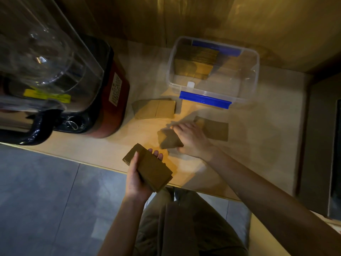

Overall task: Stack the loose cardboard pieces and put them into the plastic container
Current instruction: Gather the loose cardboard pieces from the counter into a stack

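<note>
My left hand (137, 179) grips a thick stack of brown cardboard pieces (151, 168) at the counter's front edge. My right hand (191, 140) is closed on a loose cardboard piece (168, 139) that is tilted up off the counter. Another piece (215, 129) lies flat just beyond that hand. A small overlapping pile of pieces (155, 109) rests further left. The clear plastic container (221, 85) with blue clips stands open at the back, holding a stack of cardboard (195, 63) in its left half.
A big blender (51, 74) with a clear jar and red-black base fills the left of the counter (110, 148). A dark appliance (324, 145) borders the right side. A wooden wall rises behind the container. Grey floor tiles lie below the counter edge.
</note>
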`<state>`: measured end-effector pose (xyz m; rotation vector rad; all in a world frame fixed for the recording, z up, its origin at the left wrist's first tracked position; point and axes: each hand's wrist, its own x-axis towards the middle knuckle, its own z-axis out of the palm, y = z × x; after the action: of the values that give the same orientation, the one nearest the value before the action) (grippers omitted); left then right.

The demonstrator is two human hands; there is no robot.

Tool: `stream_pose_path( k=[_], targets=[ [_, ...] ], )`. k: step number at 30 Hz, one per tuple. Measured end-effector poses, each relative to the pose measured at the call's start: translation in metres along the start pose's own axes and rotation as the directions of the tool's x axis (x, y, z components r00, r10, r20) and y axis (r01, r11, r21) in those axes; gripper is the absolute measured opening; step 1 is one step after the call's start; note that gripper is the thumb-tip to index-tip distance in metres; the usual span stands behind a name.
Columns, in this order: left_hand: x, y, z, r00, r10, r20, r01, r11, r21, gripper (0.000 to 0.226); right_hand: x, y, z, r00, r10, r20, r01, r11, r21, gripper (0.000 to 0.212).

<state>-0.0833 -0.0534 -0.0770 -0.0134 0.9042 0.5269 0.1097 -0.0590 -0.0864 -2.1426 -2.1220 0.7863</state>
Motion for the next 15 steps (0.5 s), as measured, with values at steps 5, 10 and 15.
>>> stream_pose_path(
  k=[5, 10, 15],
  targets=[
    [-0.001, 0.000, 0.000, 1.000, -0.003, 0.003, 0.003, 1.000, 0.002, 0.058, -0.002, -0.012, -0.005, 0.984, 0.090, -0.156, -0.044, 0.960, 0.276, 0.064],
    [-0.001, 0.000, 0.006, 1.000, 0.001, 0.021, -0.002, 1.000, 0.030, 0.061, -0.014, -0.026, -0.018, 0.959, 0.200, -0.199, -0.064, 0.841, 0.537, 0.060],
    [0.003, -0.003, 0.017, 0.997, -0.018, 0.069, 0.006, 0.986, 0.169, 0.073, -0.037, -0.044, -0.031, 0.932, 0.341, -0.122, -0.160, 0.691, 0.705, 0.053]
  ],
)
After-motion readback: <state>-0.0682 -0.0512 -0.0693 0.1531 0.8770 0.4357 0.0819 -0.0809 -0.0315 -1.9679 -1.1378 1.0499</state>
